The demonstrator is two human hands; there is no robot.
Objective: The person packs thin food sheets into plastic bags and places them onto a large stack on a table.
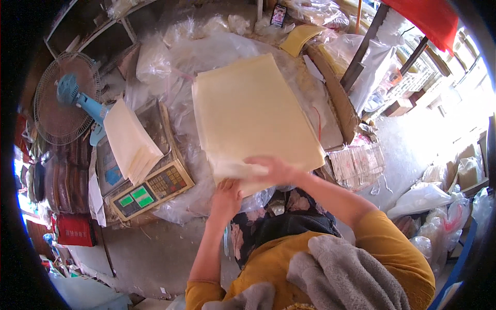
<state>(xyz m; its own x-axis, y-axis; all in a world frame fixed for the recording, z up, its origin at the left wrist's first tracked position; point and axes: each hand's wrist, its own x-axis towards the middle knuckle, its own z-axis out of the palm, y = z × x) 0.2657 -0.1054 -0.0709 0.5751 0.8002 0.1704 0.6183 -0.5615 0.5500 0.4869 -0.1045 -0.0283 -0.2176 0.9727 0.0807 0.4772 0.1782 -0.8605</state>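
A stack of large cream sheets (252, 108), paper or thin plastic, lies before me on crumpled clear plastic film. At its near left corner a pale sheet (240, 169) is turned over in a narrow, blurred fold. My left hand (228, 195) grips the near end of this fold, its fingers over the edge. My right hand (273, 169) is motion-blurred over the fold's right end; its grip is unclear. To the left, a bundle of folded cream sheets (130, 143) rests on a digital scale (155, 186) with lit green displays.
A blue electric fan (69, 97) stands beyond the scale. Cardboard (337, 100) rises along the stack's right side, with a flattened carton (356, 166) below it. Clear plastic bags (209, 46) fill the far side. A phone (278, 15) is propped at the back. Filled bags (438, 217) sit at right.
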